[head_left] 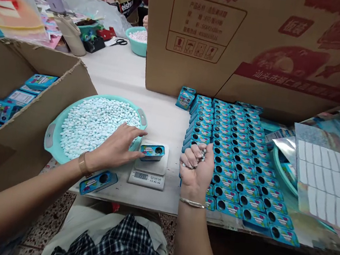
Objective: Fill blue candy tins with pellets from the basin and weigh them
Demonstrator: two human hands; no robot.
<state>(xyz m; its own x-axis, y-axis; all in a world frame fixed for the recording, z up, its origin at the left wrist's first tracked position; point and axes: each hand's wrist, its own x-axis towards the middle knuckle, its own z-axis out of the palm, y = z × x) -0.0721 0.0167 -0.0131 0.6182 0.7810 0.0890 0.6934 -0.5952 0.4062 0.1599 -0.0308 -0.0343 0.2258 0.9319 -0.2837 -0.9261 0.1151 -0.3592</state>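
A blue candy tin with a dark round opening on top sits on a small white digital scale. My left hand reaches over from the left, thumb and fingers apart, its thumb tip at the tin's left end. Whether the thumb touches the tin I cannot tell. My right hand is turned palm up and curled around several pale candies, right of the scale. Beneath my left forearm, another blue tin lies at the table's front edge. The turquoise basin of pale blue candies stands behind my left wrist.
Rows of blue tins cover the right side of the table, before a large printed carton. An open cardboard box with more tins stands at left. Scissors and a second basin are farther back.
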